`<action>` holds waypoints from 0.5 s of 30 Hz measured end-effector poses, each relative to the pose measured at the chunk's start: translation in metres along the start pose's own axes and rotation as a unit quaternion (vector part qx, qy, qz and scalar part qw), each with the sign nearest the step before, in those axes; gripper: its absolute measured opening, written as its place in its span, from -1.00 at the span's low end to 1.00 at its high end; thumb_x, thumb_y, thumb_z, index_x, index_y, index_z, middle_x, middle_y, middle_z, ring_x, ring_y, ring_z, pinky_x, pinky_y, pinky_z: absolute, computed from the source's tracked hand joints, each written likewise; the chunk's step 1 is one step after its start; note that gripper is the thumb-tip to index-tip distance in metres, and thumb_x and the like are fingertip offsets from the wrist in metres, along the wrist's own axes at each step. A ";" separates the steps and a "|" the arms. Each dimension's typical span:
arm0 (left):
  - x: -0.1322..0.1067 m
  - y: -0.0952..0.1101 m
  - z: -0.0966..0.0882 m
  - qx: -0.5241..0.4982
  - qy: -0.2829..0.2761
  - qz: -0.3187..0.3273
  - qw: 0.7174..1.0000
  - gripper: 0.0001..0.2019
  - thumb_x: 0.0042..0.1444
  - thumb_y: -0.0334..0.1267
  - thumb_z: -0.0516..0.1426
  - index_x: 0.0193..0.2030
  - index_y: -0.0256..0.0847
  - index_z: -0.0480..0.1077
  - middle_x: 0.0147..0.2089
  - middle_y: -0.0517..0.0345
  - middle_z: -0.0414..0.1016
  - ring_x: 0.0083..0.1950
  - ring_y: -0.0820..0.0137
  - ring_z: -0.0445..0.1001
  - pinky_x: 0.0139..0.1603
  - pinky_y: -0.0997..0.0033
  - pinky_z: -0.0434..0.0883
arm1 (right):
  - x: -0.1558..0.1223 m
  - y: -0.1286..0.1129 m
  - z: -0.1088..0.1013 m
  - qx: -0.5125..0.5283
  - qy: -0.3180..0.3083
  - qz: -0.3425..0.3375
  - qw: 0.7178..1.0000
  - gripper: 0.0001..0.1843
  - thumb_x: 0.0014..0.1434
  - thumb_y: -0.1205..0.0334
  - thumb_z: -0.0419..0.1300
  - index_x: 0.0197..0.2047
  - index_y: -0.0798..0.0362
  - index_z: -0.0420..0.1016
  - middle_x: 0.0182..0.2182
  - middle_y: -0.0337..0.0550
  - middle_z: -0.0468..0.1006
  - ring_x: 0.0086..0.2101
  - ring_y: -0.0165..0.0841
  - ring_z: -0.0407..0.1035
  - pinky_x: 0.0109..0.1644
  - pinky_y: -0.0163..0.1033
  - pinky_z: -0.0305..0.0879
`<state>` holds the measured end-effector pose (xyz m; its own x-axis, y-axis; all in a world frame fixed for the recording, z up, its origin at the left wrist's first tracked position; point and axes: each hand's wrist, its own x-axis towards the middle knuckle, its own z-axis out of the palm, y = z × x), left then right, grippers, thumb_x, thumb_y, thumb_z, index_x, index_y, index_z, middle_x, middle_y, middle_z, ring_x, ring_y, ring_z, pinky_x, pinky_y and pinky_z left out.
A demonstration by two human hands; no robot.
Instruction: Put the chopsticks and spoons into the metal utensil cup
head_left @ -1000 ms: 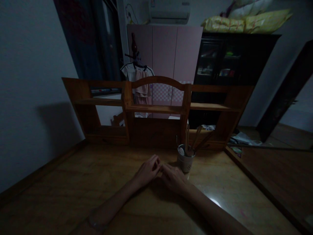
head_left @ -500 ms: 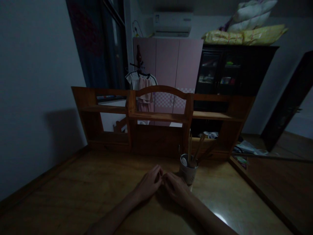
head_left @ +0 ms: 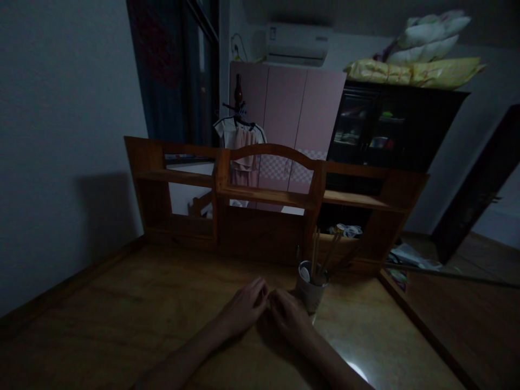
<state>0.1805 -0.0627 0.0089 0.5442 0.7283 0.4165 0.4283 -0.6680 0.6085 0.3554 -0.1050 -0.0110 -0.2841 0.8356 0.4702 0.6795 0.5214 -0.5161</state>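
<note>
My left hand [head_left: 246, 306] and my right hand [head_left: 289, 316] rest together on the wooden desk [head_left: 122, 319], fingertips touching at the middle. The fingers of both are curled in; the dim light hides whether anything is between them. Just right of my right hand stands a pale cup [head_left: 311, 290] holding several wooden sticks and a spoon-like piece.
A low wooden shelf unit [head_left: 268, 195] runs along the back of the desk. A grey wall lies to the left. Behind are a pink wardrobe [head_left: 292, 119], a dark glass cabinet [head_left: 385, 130] topped with bedding, and hanging clothes [head_left: 241, 146].
The view has tilted up and shifted a little left, so the hands and cup sit lower in frame. The hands stay joined in the same place on the desk.
</note>
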 end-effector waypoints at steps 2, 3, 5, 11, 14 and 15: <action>-0.001 0.001 0.001 0.006 -0.004 0.001 1.000 -0.92 0.20 -0.34 -0.02 -0.24 -0.17 0.28 -0.21 0.14 0.36 -0.22 0.37 0.35 -0.17 0.41 0.30 | 0.000 -0.002 -0.002 -0.008 -0.003 -0.004 1.000 -0.88 0.29 0.37 -0.01 -0.24 0.02 0.30 -0.33 -0.18 0.45 -0.35 -0.37 0.35 -0.28 -0.32 0.19; -0.001 0.001 0.002 0.009 -0.006 0.002 1.000 -0.92 0.20 -0.34 -0.02 -0.24 -0.17 0.27 -0.21 0.14 0.36 -0.21 0.37 0.34 -0.16 0.41 0.30 | 0.000 -0.003 -0.003 -0.014 -0.003 -0.006 1.000 -0.88 0.29 0.37 -0.02 -0.25 0.03 0.30 -0.33 -0.18 0.45 -0.36 -0.38 0.35 -0.28 -0.32 0.18; -0.002 0.002 0.003 0.011 -0.009 0.004 1.000 -0.93 0.19 -0.35 -0.01 -0.24 -0.17 0.27 -0.21 0.14 0.36 -0.22 0.37 0.33 -0.17 0.41 0.30 | 0.000 -0.006 -0.006 -0.025 -0.002 -0.006 1.000 -0.88 0.30 0.37 -0.02 -0.23 0.03 0.30 -0.30 -0.18 0.46 -0.36 -0.39 0.36 -0.28 -0.32 0.18; -0.005 0.001 0.005 0.016 -0.017 0.012 1.000 -0.93 0.18 -0.35 -0.02 -0.23 -0.16 0.26 -0.19 0.12 0.35 -0.19 0.35 0.34 -0.13 0.38 0.30 | -0.002 -0.006 -0.005 -0.045 0.017 -0.004 0.999 -0.90 0.29 0.37 0.00 -0.23 0.02 0.31 -0.28 -0.20 0.47 -0.34 -0.40 0.38 -0.29 -0.35 0.19; -0.005 -0.001 0.007 0.009 -0.018 0.012 1.000 -0.91 0.19 -0.36 -0.03 -0.22 -0.16 0.26 -0.17 0.10 0.36 -0.16 0.33 0.36 -0.11 0.36 0.30 | -0.002 -0.006 0.000 -0.078 0.029 -0.007 0.996 -0.89 0.28 0.37 0.00 -0.22 0.02 0.32 -0.31 -0.20 0.49 -0.35 -0.39 0.41 -0.30 -0.34 0.21; -0.005 -0.002 0.008 0.005 -0.016 0.012 1.000 -0.91 0.19 -0.36 -0.03 -0.21 -0.16 0.26 -0.17 0.09 0.36 -0.16 0.33 0.36 -0.10 0.36 0.31 | -0.001 -0.008 -0.001 -0.096 0.034 -0.012 0.995 -0.87 0.29 0.37 -0.01 -0.21 0.02 0.33 -0.31 -0.19 0.49 -0.37 -0.39 0.41 -0.33 -0.34 0.21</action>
<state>0.1830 -0.0664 0.0005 0.5776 0.7067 0.4085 0.4217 -0.6869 0.5919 0.3506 -0.1103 -0.0068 -0.2603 0.8060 0.5317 0.7913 0.4936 -0.3608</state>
